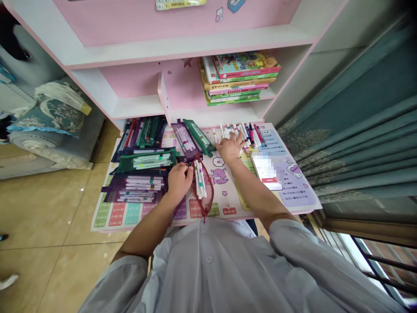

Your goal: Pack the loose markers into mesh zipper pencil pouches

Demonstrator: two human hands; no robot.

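A red mesh pouch lies in front of me with several white markers in it. My left hand is at the pouch's left edge, its fingers curled and pinching the mesh near the top. Farther right, my right hand reaches over a row of loose markers with its fingers spread, the fingertips touching or just above them. Beyond my left hand lie a purple mesh pouch and a green mesh pouch, both holding markers.
Several filled pouches are stacked on the desk's left side. A phone lies right of my right forearm on the printed desk mat. Books are piled on the pink shelf behind. A curtain hangs at the right.
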